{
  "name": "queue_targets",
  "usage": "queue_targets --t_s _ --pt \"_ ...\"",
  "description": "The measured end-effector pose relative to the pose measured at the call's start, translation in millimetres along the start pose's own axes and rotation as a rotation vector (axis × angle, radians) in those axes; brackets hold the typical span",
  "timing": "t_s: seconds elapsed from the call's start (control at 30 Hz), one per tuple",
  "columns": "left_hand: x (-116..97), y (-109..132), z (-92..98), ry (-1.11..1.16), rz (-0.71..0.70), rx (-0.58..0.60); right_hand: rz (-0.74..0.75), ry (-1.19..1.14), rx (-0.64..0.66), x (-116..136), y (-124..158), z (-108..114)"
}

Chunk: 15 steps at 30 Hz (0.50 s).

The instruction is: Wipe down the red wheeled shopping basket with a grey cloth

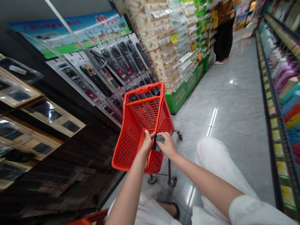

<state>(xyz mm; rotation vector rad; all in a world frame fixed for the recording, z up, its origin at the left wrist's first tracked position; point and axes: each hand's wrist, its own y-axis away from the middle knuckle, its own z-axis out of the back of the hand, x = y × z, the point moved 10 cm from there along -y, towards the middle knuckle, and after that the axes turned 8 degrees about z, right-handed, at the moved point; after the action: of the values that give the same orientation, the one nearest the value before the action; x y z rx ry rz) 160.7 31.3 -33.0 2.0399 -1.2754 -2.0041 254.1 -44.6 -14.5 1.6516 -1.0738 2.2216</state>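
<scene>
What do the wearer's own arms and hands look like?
Left hand and right hand are ungloved; no watch or bracelet visible. A loose white sleeve shows on the right arm; the left arm shows no sleeve in frame.

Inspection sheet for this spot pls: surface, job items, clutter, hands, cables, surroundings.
Surface: glossy grey tiled floor.
Job items: red cart on wheels; grey-black bundle at its near side, too small to identify.
Clutter: red object at the bottom edge, mostly cropped.
Left hand: at the cart beside the bundle; grip unclear.
Right hand: fingers closed on the bundle.
Cables: nothing seen.
Surroundings: hanging belts, stacked packs, bottle shelf at right, person standing farther up the aisle.
</scene>
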Motion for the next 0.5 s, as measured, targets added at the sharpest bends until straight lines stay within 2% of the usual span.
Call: queue_targets --t_s 0.07,0.13,0.23,0.3,0.37,0.43,0.5 --pt "16 15 -0.1 0.001 0.1 0.09 -0.022 0.035 -0.041 -1 -13 7" --pt "24 27 3.1 0.052 0.137 0.132 -0.04 0.036 -0.071 1 -10 6" --pt "29 34 9.0 0.116 0.129 0.128 -0.018 -0.012 -0.039 14 29 -11" --pt "29 34 7.2 0.152 0.113 0.166 0.022 -0.057 0.033 27 61 -26" --pt "28 33 4.7 0.187 0.101 0.21 0.069 -0.105 0.13 38 81 -37" --pt "27 32 6.2 0.196 0.104 0.207 0.091 -0.125 0.168 41 82 -35" --pt "28 30 10.4 0.197 0.114 0.168 0.061 -0.093 0.065 36 67 -18"
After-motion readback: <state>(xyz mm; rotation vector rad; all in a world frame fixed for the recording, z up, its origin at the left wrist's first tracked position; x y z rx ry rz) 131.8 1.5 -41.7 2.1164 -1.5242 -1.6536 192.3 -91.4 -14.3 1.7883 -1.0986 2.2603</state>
